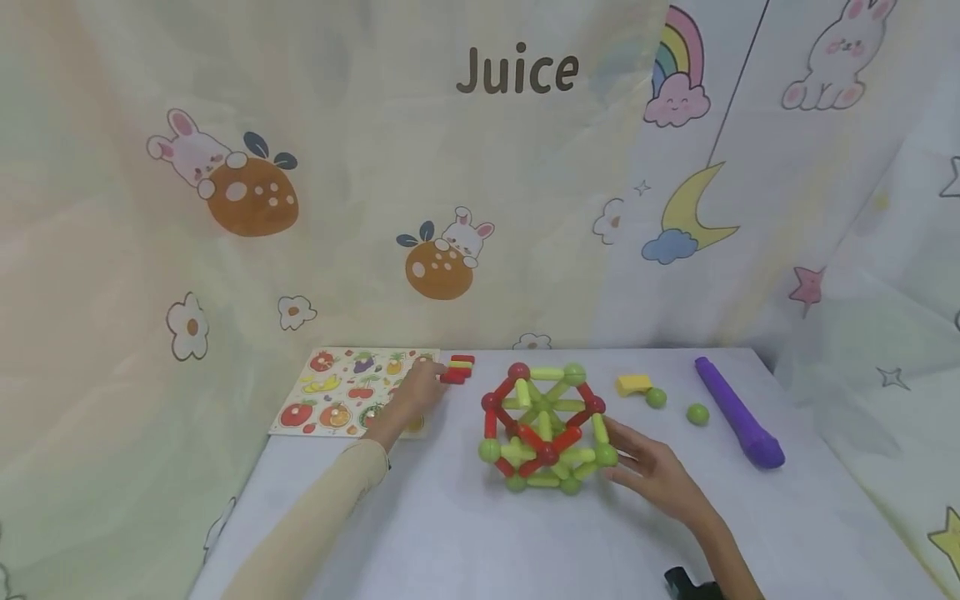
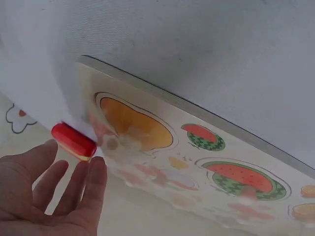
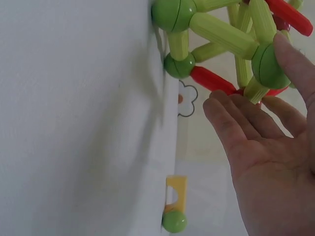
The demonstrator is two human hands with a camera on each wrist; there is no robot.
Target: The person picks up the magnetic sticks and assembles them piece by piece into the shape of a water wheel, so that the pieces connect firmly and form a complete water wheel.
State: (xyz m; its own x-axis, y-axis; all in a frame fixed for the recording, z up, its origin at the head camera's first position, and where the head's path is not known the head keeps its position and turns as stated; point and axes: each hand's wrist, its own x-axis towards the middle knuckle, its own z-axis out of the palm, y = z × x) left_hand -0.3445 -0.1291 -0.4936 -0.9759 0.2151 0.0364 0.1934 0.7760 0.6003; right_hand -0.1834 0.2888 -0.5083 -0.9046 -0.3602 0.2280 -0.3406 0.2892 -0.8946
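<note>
A ball-and-stick structure (image 1: 543, 433) of red and green balls and rods stands mid-table. At its right side is my right hand (image 1: 660, 475), fingers mostly straight. In the right wrist view its thumb (image 3: 295, 64) overlaps a green ball (image 3: 269, 66), with fingertips close by a red rod (image 3: 211, 79). My left hand (image 1: 420, 387) reaches over the fruit board's right part toward a small group of red and yellow-green rods (image 1: 461, 365). The left wrist view shows this hand's fingers extended, fingertips right at a red rod (image 2: 74, 140).
The fruit-picture board (image 1: 330, 396) lies at the back left. Right of the structure are a yellow block (image 1: 633, 384), two loose green balls (image 1: 697, 414) and a long purple stick (image 1: 738, 412). A black object (image 1: 690, 585) shows at the front edge. A printed curtain (image 1: 360, 167) hangs behind.
</note>
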